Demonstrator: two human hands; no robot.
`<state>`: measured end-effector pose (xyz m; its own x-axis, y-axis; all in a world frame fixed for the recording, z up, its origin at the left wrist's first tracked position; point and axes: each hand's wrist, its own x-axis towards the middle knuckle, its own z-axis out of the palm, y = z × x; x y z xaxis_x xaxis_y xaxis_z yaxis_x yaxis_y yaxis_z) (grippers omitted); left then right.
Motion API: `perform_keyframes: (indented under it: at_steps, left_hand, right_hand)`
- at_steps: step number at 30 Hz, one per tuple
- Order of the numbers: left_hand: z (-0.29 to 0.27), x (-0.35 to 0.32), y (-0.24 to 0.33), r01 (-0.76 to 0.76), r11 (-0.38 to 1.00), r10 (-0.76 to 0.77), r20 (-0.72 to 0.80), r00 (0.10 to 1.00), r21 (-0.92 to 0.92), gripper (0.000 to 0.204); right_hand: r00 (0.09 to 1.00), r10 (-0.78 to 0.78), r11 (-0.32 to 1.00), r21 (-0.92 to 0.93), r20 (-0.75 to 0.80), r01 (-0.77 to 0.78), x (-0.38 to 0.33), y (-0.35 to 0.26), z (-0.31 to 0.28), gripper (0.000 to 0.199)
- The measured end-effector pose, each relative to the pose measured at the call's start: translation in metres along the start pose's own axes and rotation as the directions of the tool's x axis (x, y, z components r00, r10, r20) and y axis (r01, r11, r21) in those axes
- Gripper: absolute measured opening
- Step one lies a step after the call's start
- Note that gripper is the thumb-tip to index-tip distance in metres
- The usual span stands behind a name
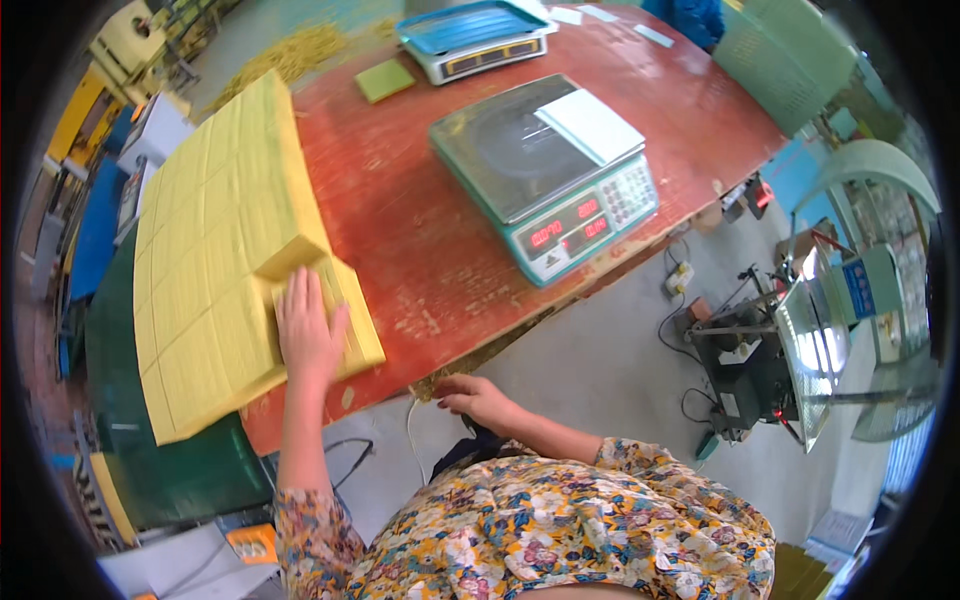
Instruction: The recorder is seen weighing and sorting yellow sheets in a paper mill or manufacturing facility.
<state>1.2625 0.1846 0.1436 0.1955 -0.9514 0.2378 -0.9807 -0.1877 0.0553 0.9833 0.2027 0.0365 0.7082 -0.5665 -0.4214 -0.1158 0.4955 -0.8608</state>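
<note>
A large block of yellow, paper-like bundles [215, 225], packed in rows, covers the left end of the red table. Near its front right corner there is a stepped gap, and my left hand [308, 325] reaches into it. The fingers of that hand lie stretched out on the yellow surface, thumb apart; any contact beneath the fingertips is hidden. My right hand [482, 402] hovers by the table's front edge, in front of my body, with loosely bent fingers and nothing visible in it.
On the red table [400, 210] stands a teal-sided scale [500, 150] with a lit red display and a white card [592, 125] on top. Behind it are a second scale with a blue tray [470, 28] and a yellow pad [384, 80]. Equipment and cables [665, 330] occupy the floor at right.
</note>
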Motion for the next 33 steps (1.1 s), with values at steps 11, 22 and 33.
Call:
perform_keyframes:
  at_steps: [11,22,33]
  left_hand:
    - [-0.015,-0.012,0.071,0.020,1.000,-0.020,0.014,1.000,-0.015,0.069]
    - [-0.015,0.127,0.273,-0.089,0.414,0.046,-0.077,0.996,-0.906,0.054]
    - [0.059,0.264,0.403,0.386,0.081,-0.236,0.358,0.903,-0.919,0.049]
  right_hand:
    - [0.689,-0.563,0.826,-0.335,-0.457,0.453,-0.049,-0.149,-0.130,0.021]
    - [0.292,-0.796,0.591,-0.786,-0.531,0.182,0.008,-0.235,-0.371,0.036]
    - [0.849,-0.337,0.924,-0.318,-0.407,0.215,0.040,-0.265,-0.444,0.036]
